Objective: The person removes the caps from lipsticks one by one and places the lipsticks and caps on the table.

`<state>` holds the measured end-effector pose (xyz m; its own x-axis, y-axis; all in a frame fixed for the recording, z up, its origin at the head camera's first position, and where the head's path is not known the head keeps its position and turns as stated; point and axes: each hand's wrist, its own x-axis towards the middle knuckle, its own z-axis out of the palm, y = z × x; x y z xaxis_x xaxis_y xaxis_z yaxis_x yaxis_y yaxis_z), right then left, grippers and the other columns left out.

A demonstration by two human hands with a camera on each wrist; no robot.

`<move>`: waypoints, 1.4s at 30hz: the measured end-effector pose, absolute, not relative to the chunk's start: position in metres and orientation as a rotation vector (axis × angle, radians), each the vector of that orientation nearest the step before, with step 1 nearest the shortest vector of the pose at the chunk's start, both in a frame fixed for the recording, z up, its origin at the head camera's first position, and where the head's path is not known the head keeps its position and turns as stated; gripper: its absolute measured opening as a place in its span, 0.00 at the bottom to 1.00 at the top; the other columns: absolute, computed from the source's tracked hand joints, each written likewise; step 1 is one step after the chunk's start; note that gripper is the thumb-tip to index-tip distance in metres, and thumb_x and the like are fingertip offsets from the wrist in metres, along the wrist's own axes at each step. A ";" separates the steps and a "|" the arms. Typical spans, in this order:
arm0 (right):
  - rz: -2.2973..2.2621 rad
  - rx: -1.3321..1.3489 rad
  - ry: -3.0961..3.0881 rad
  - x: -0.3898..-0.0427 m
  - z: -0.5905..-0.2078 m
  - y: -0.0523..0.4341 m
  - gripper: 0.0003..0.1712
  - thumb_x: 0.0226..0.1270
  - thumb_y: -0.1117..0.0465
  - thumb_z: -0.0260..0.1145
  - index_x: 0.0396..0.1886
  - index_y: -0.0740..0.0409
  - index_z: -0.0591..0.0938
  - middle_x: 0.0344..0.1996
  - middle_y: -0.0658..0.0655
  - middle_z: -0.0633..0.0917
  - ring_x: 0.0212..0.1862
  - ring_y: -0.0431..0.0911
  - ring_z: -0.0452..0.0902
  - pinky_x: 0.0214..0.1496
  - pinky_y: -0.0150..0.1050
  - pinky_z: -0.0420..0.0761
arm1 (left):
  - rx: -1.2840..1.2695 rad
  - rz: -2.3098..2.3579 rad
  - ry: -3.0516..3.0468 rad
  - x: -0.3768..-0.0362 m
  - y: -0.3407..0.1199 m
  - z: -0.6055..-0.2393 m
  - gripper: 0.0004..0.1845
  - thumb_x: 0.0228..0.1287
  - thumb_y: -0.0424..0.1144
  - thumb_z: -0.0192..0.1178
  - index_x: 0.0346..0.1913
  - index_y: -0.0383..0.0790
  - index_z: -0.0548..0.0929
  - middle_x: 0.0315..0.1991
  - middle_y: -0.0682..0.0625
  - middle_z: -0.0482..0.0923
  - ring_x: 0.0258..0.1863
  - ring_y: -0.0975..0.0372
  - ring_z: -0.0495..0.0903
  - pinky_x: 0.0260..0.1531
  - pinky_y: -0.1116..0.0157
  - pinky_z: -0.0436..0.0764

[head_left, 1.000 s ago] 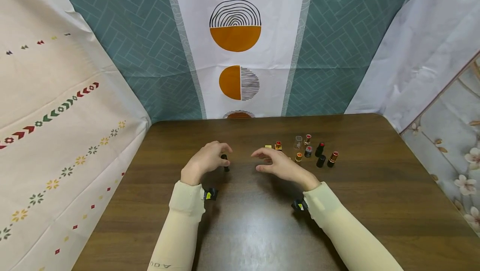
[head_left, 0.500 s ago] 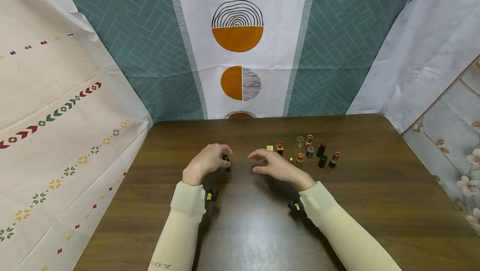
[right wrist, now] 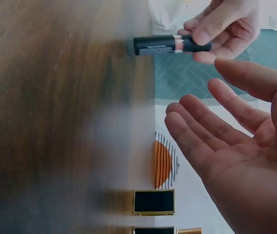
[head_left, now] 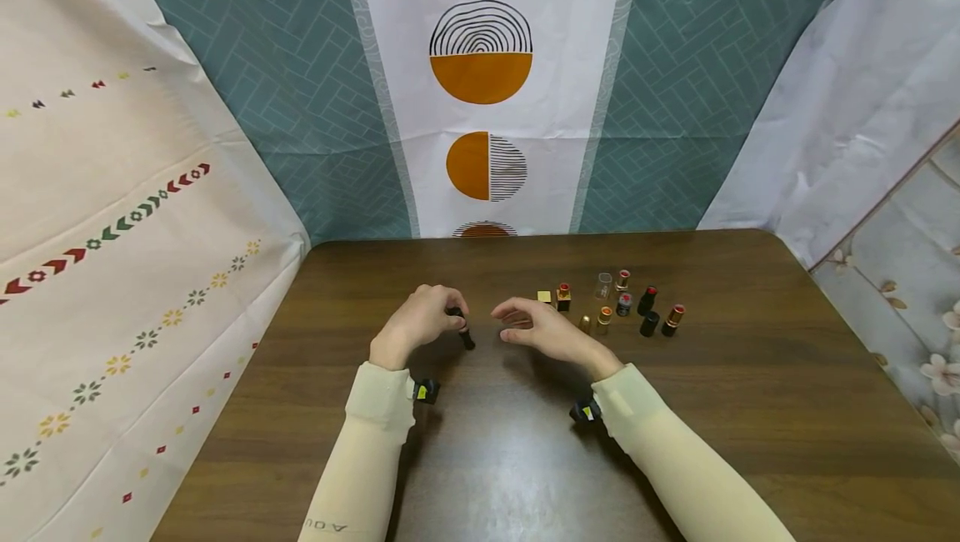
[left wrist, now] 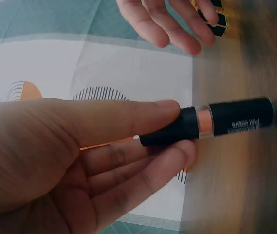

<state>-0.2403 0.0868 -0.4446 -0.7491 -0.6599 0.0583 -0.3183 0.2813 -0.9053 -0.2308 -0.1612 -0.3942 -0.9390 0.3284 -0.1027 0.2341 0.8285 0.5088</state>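
Note:
My left hand (head_left: 422, 317) pinches a slim black lipstick tube (left wrist: 240, 117) between thumb and fingers. A clear and pinkish band shows between its two black parts, and small white lettering runs along the longer part. In the head view the tube leans, its lower end close over the table and towards the right. My right hand (head_left: 549, 328) hovers beside it, palm facing the left hand, fingers relaxed and holding nothing. In the right wrist view the fingers (right wrist: 196, 129) are spread apart, a short way from the tube.
On the brown table (head_left: 480, 459), right of the hands, stand a gold-topped square cap (head_left: 543, 297), a square lipstick (head_left: 563, 300), a clear cap (head_left: 603, 285), a black lipstick (head_left: 647, 301), a black cap (head_left: 649, 324) and a gold-and-black lipstick (head_left: 673, 320). Patterned cloths hang behind.
The lipstick tube in my left hand has tilted, its lower end swinging to the right. My right hand has drifted left, nearer to the left hand. The head view has shifted slightly.

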 end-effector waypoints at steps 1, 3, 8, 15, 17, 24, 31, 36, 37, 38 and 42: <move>-1.461 -0.890 2.230 -0.241 -0.445 0.086 0.21 0.78 0.65 0.65 0.66 0.66 0.77 0.64 0.69 0.79 0.67 0.64 0.74 0.69 0.59 0.72 | 0.452 0.755 2.829 -0.231 -0.161 -0.394 0.04 0.69 0.34 0.70 0.44 0.43 0.90 0.41 0.52 0.87 0.38 0.58 0.80 0.42 0.58 0.81; -1.465 -0.883 2.236 -0.241 -0.446 0.086 0.21 0.78 0.65 0.64 0.66 0.67 0.77 0.63 0.70 0.80 0.67 0.64 0.75 0.69 0.59 0.73 | 0.482 0.770 2.833 -0.232 -0.159 -0.393 0.05 0.69 0.35 0.70 0.45 0.42 0.90 0.39 0.52 0.87 0.37 0.58 0.80 0.41 0.58 0.81; -1.460 -0.887 2.257 -0.241 -0.449 0.085 0.23 0.79 0.63 0.64 0.68 0.69 0.76 0.64 0.70 0.79 0.66 0.61 0.76 0.67 0.56 0.76 | 0.559 0.809 2.836 -0.231 -0.154 -0.392 0.08 0.70 0.36 0.70 0.48 0.40 0.90 0.38 0.52 0.87 0.36 0.60 0.81 0.41 0.59 0.82; -1.456 -0.874 2.260 -0.241 -0.449 0.085 0.24 0.79 0.63 0.64 0.69 0.67 0.76 0.66 0.67 0.79 0.67 0.60 0.76 0.67 0.55 0.77 | 0.595 0.888 2.831 -0.231 -0.149 -0.391 0.06 0.71 0.36 0.69 0.47 0.41 0.89 0.36 0.54 0.87 0.34 0.62 0.81 0.41 0.61 0.82; -1.467 -0.872 2.247 -0.240 -0.449 0.085 0.24 0.79 0.63 0.64 0.69 0.66 0.76 0.66 0.67 0.79 0.67 0.61 0.76 0.66 0.55 0.77 | 0.597 0.908 2.829 -0.230 -0.148 -0.391 0.05 0.71 0.36 0.69 0.46 0.42 0.89 0.36 0.54 0.87 0.34 0.62 0.82 0.41 0.61 0.82; -1.498 -0.871 2.214 -0.242 -0.451 0.081 0.24 0.80 0.61 0.64 0.70 0.64 0.76 0.65 0.64 0.80 0.67 0.59 0.77 0.67 0.54 0.77 | 0.639 0.947 2.829 -0.231 -0.145 -0.391 0.04 0.71 0.37 0.69 0.45 0.45 0.90 0.36 0.54 0.87 0.34 0.63 0.81 0.40 0.62 0.81; -1.496 -0.835 2.254 -0.243 -0.453 0.076 0.24 0.80 0.59 0.64 0.69 0.63 0.77 0.63 0.62 0.82 0.65 0.57 0.79 0.65 0.54 0.79 | 0.649 0.992 2.835 -0.229 -0.141 -0.390 0.03 0.71 0.37 0.69 0.44 0.45 0.89 0.36 0.55 0.87 0.33 0.64 0.82 0.38 0.63 0.82; -1.537 -0.821 2.292 -0.243 -0.454 0.073 0.20 0.79 0.62 0.64 0.66 0.64 0.81 0.58 0.61 0.85 0.61 0.56 0.81 0.60 0.51 0.82 | 0.657 1.031 2.826 -0.230 -0.140 -0.389 0.04 0.71 0.37 0.69 0.45 0.46 0.89 0.36 0.56 0.86 0.34 0.65 0.82 0.39 0.63 0.82; -1.542 -0.818 2.302 -0.243 -0.454 0.073 0.19 0.79 0.62 0.64 0.65 0.63 0.82 0.57 0.60 0.86 0.60 0.55 0.82 0.59 0.50 0.83 | 0.658 1.034 2.824 -0.230 -0.140 -0.388 0.04 0.71 0.37 0.69 0.45 0.46 0.89 0.36 0.56 0.87 0.34 0.65 0.82 0.39 0.63 0.82; -1.542 -0.814 2.317 -0.243 -0.454 0.073 0.19 0.78 0.62 0.65 0.64 0.63 0.83 0.56 0.59 0.87 0.59 0.55 0.82 0.58 0.49 0.83 | 0.665 1.040 2.819 -0.230 -0.140 -0.388 0.04 0.70 0.37 0.69 0.45 0.45 0.89 0.36 0.56 0.87 0.34 0.65 0.83 0.40 0.62 0.82; -1.547 -0.792 2.345 -0.243 -0.453 0.074 0.17 0.77 0.62 0.66 0.60 0.62 0.85 0.52 0.58 0.88 0.55 0.52 0.83 0.55 0.48 0.84 | 0.674 1.057 2.808 -0.230 -0.140 -0.387 0.05 0.70 0.36 0.70 0.46 0.44 0.90 0.37 0.55 0.87 0.36 0.64 0.84 0.41 0.62 0.83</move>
<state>-0.2428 0.0740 -0.4534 -0.8298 -0.5479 0.1066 -0.3136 0.2997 -0.9010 -0.2296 -0.1404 -0.3865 -0.9018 0.4227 0.0898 0.3771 0.6680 0.6415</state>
